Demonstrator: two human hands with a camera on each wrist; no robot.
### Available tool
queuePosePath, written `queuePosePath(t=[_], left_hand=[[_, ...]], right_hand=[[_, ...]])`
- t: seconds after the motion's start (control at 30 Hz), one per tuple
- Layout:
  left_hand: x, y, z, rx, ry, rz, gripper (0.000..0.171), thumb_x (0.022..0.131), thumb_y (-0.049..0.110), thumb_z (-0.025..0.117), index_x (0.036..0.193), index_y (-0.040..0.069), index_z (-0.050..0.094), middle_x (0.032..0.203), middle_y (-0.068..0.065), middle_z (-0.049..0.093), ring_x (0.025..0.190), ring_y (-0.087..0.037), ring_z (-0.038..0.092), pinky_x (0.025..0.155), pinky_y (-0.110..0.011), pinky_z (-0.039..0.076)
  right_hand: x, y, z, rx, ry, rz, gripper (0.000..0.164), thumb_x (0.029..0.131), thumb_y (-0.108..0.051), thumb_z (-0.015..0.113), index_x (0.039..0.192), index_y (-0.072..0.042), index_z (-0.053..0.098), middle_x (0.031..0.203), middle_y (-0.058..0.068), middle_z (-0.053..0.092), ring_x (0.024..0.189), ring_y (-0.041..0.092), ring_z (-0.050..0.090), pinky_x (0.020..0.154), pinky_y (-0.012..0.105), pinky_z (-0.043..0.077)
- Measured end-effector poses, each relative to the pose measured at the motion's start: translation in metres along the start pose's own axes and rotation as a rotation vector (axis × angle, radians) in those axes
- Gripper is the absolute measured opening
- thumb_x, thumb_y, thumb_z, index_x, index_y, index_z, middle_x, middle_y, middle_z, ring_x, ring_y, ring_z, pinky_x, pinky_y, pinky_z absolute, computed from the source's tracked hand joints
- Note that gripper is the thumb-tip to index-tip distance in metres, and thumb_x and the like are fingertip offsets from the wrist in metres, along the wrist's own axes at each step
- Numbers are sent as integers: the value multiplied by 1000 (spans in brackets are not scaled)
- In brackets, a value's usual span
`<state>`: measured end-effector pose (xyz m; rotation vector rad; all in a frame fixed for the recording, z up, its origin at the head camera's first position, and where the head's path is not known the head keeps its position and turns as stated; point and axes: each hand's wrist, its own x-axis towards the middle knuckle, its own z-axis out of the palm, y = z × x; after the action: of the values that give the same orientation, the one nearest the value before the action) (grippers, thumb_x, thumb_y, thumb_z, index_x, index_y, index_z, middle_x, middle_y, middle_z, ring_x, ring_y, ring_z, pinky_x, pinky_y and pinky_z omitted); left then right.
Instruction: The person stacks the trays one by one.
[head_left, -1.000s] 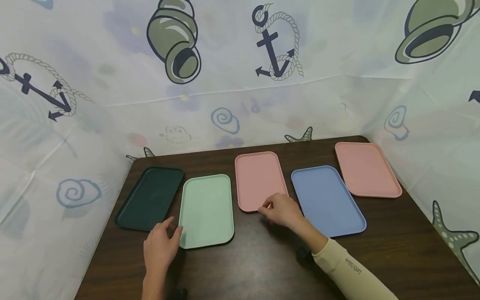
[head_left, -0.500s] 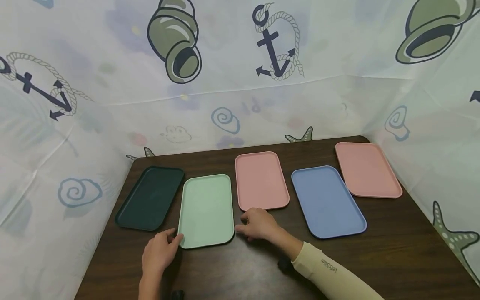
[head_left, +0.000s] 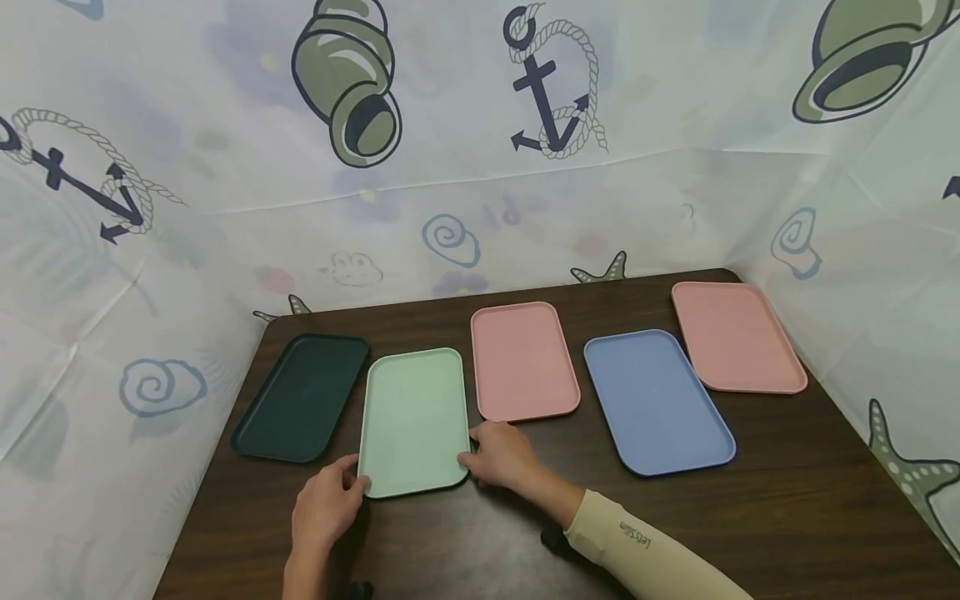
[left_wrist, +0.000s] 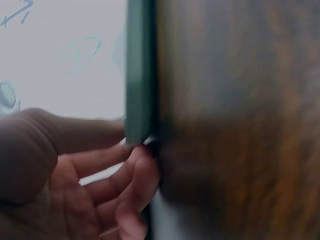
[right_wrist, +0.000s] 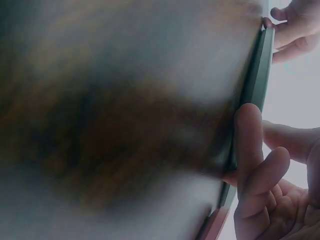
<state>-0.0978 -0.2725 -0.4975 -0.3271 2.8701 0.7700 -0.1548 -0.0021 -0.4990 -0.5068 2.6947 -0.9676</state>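
Observation:
A light green rectangular tray [head_left: 415,421] lies on the table between both hands. At its near left corner, my left hand [head_left: 322,507] pinches the rim. In the left wrist view the thumb is over the tray's edge [left_wrist: 138,75] and the fingertips [left_wrist: 145,170] are beneath it. My right hand [head_left: 501,456] grips the near right side, its thumb at the rim. From the right wrist, the tray's side [right_wrist: 259,70] runs between the thumb and the index finger [right_wrist: 248,132].
A dark green tray [head_left: 302,398] lies left of it. To the right are a pink tray [head_left: 523,360], a blue tray [head_left: 658,402] and another pink tray [head_left: 738,337]. The brown table [head_left: 480,550] meets a patterned cloth [head_left: 450,100] behind.
My right hand has moved left from the near edge of the middle pink tray to the light green tray and taken hold of it. The left hand has closed on the near left corner.

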Motion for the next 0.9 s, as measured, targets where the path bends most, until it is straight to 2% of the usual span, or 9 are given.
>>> queuePosePath(t=[0.2,0.43,0.6,0.9], left_hand=[[-5,-6,1,-62,-39,58,43,91,17,67,128,-3,59,83,3,64,73,-13,58,65,-37,44],[-12,-8,4,-180,-78,25,40,92,16,66,127,-3,58,84,2,62,74,-13,59,63,-34,43],[-15,-8,6,-259,-90,23,39,92,15,67,125,-4,58,82,1,63,73,-14,58,63,-32,44],[-19,3,4,-408,-86,17,38,92,13,69,124,-2,56,81,-3,63,69,-15,59,60,-28,44]], right_hand=[[-2,1,-1,0,16,-9,35,86,-20,72,117,-5,71,41,-17,51,39,-3,51,61,29,49],[-1,6,-3,12,20,-22,39,84,-13,70,122,-5,69,42,-16,52,40,-2,51,59,27,49],[1,12,-5,36,15,-49,42,83,-10,67,124,-1,66,43,-16,53,41,-2,52,59,23,47],[0,12,-26,66,-1,-62,42,85,-9,66,126,0,64,45,-14,54,43,-1,54,55,23,43]])
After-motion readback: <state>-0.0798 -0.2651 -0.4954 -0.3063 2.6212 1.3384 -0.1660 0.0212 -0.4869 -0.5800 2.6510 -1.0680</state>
